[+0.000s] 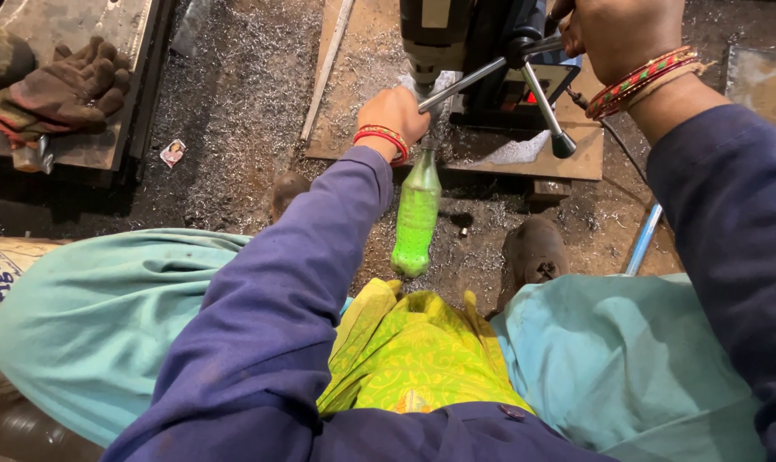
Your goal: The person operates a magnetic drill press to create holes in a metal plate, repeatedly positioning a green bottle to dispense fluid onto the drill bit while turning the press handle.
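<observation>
My left hand grips the neck of a green plastic bottle, tipped with its mouth toward the drill bit area of a black drill machine. My right hand is closed around one spoke of the drill's feed handle at the top right. The machine stands on a rusty steel plate strewn with metal shavings. Red and gold bangles circle both wrists.
Worn work gloves lie on a metal plate at the top left. Metal swarf covers the floor. My shoes rest near the plate's front edge. A blue rod lies at the right.
</observation>
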